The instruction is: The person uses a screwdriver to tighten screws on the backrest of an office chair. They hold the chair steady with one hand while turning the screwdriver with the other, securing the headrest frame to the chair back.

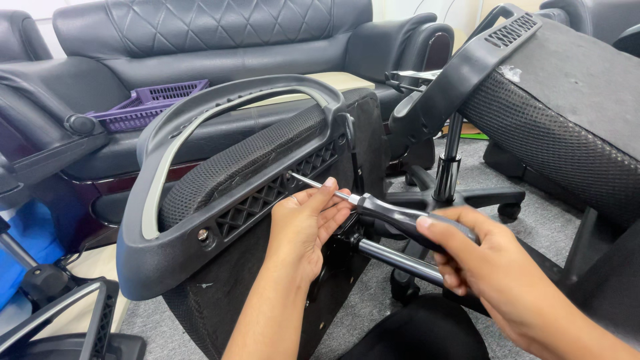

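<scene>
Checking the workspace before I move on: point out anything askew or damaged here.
The office chair lies tipped on its side. A pale scrap sticks to the second chair's underside, like torn lining. Nothing spilled.

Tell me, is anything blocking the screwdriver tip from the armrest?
Nothing visible does. The screwdriver, gripped by the right hand, reaches the armrest bracket freely; the left hand only steadies the shaft from beside it.

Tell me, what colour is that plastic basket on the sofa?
Purple; the basket with its lattice sides shows in the head view.
</scene>
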